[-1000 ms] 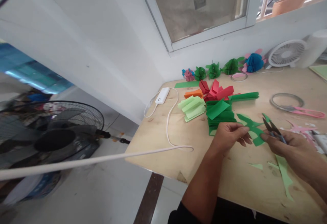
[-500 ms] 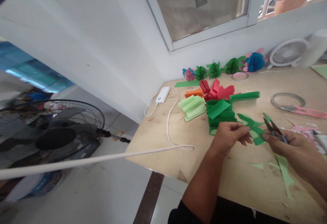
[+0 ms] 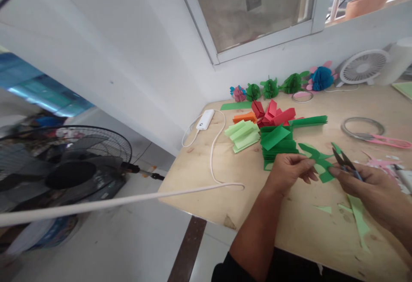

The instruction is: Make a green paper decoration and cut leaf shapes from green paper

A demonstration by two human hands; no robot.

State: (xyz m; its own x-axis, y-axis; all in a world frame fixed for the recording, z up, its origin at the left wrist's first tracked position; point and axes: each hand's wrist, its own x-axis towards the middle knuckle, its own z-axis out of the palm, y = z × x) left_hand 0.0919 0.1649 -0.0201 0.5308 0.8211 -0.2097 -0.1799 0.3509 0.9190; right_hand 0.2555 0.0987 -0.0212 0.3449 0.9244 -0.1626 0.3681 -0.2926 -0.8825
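Observation:
Between both hands is a cut green paper piece (image 3: 325,175) with a pale green patch on it. My left hand (image 3: 291,171) pinches its left side between thumb and fingers. My right hand (image 3: 370,183) grips dark-bladed scissors (image 3: 345,162), blades apart and pointing up and left, while its fingertips touch the paper's right edge. Just beyond my left hand lies a stack of folded dark green paper (image 3: 278,142). Light green paper scraps (image 3: 358,217) lie on the table below my right hand.
Folded light green paper (image 3: 243,135), orange paper (image 3: 244,117) and red paper (image 3: 273,113) lie beyond. Several paper animals (image 3: 292,83) line the wall near a small white fan (image 3: 363,66). Pink-handled scissors (image 3: 391,140) lie right. A white cable (image 3: 193,192) crosses the table's left edge.

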